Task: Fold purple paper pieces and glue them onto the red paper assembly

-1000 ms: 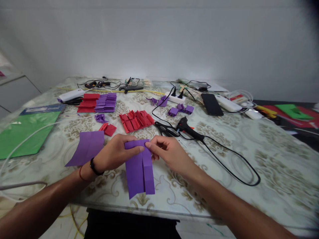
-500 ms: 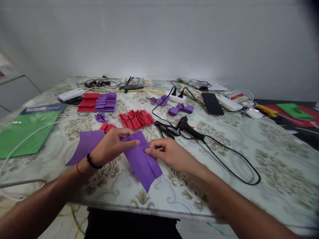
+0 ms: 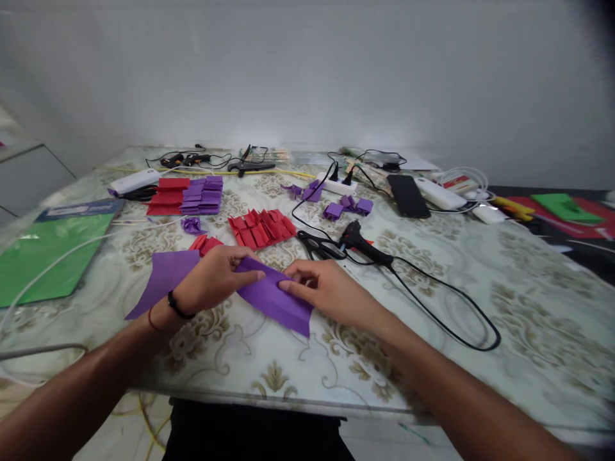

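Note:
A strip of purple paper (image 3: 276, 296) is held above the table between both hands. My left hand (image 3: 225, 272) pinches its left end, thumb on top and fingers behind. At the paper's upper right edge, my right hand (image 3: 321, 288) pinches it with thumb and fingers; the fingertips behind are partly hidden. A second purple sheet (image 3: 166, 275) lies flat, partly under my left wrist. Beyond the hands lie folded red paper pieces (image 3: 262, 228) and a smaller red piece (image 3: 205, 244).
Black scissors (image 3: 319, 245) and a glue gun (image 3: 368, 246) with a looping cord lie to the right. Folded purple pieces (image 3: 348, 206), a power strip (image 3: 339, 184) and a phone (image 3: 408, 196) are farther back. A green sheet pack (image 3: 52, 256) lies left.
The purple paper has turned in my hands; its overlapping fold and pointed lower corner no longer show, and it looks narrower. My right hand has shifted slightly up and left.

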`<action>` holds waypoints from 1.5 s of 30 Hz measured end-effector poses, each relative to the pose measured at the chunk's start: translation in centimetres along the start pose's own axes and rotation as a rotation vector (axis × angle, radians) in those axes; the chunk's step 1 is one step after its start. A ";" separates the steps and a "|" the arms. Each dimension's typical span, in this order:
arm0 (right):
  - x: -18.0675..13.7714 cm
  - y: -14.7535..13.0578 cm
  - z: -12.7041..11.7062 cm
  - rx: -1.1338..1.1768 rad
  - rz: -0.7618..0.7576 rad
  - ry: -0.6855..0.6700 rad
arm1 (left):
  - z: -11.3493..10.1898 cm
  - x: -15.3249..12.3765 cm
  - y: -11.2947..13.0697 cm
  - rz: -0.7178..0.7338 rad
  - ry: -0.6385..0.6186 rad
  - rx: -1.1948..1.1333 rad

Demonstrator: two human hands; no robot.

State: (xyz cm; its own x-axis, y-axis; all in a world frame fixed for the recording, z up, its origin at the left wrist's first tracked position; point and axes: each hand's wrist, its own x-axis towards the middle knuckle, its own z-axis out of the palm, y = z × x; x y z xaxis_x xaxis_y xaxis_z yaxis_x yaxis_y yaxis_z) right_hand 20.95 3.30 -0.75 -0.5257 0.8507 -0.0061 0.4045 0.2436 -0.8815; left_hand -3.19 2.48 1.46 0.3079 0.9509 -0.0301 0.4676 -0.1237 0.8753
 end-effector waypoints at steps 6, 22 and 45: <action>0.3 0.2 -1.5 0.046 -0.105 0.148 | -1.3 0.2 -0.7 -0.061 -0.019 -0.164; 0.1 0.2 -1.6 0.213 -0.128 0.124 | -0.2 -0.3 0.6 0.121 0.028 -0.092; -0.1 -0.7 -1.6 0.211 -0.132 0.156 | -0.2 -0.3 1.0 0.081 0.068 -0.146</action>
State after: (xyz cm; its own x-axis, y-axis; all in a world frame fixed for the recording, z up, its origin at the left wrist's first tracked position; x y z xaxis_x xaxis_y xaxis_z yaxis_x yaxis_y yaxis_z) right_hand 21.96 3.83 0.62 -0.4357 0.8832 0.1734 0.1675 0.2688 -0.9485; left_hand -3.00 2.09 2.48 0.2806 0.9572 0.0715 0.3169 -0.1627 0.9344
